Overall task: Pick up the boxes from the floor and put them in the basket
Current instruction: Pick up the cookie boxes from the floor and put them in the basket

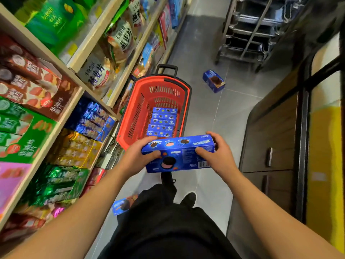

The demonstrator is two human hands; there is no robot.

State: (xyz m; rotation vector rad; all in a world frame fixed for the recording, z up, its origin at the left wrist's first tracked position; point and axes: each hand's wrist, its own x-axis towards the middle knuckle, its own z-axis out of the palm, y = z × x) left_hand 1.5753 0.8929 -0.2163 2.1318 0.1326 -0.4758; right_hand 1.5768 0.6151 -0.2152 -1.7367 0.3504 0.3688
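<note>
Both hands hold one long blue cookie box (183, 156) level in front of me, just short of the near rim of the red basket (130, 116). My left hand (139, 157) grips its left end, my right hand (216, 156) its right end. Several matching blue boxes (162, 121) lie stacked inside the basket. Another blue box (213, 81) lies on the floor beyond the basket to the right. A further blue box (121, 205) lies on the floor by my left leg, partly hidden.
Stocked shelves (56, 101) run along the left of the narrow aisle. A metal trolley rack (250, 32) stands at the far right. A dark cabinet (270, 139) lines the right side. Grey tiled floor (203, 113) stretches ahead past the basket.
</note>
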